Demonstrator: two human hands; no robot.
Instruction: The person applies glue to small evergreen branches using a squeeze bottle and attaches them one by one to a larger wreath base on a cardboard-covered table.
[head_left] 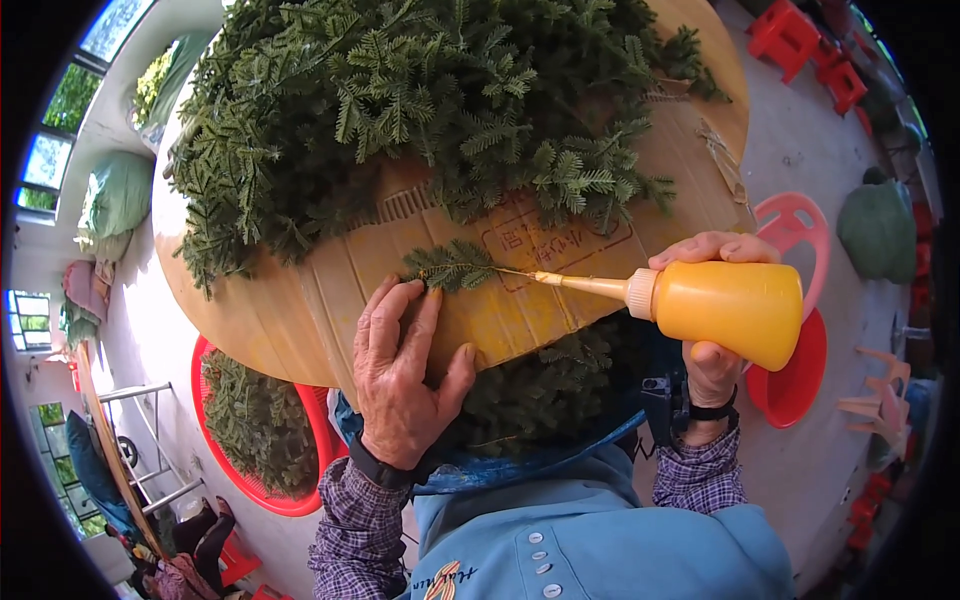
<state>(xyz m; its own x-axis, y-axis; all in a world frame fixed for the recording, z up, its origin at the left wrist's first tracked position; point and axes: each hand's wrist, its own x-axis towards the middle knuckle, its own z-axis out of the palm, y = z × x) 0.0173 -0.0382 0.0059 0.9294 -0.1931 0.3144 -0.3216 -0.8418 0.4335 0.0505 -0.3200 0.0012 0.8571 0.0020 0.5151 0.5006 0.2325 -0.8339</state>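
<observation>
My right hand (714,368) grips a yellow squeeze bottle (735,308), tilted on its side with its long nozzle pointing left. The nozzle tip is at the bare stem end of a small green fir sprig (450,266), which lies on the flattened cardboard (400,258). My left hand (395,370) rests on the cardboard's near edge, fingers stretched out and thumb apart. Its fingertips touch the left end of the sprig. Beyond both hands, a big heap of fir sprigs (400,110) covers much of the round table (240,315). More greenery (545,385) lies in my lap.
At the left, a red basket (328,440) holds more sprigs. A red tub (800,380) and a pink plastic chair back (815,235) stand by my right arm. Red stools (785,38) are at the far right. Another person's legs (208,540) show at lower left.
</observation>
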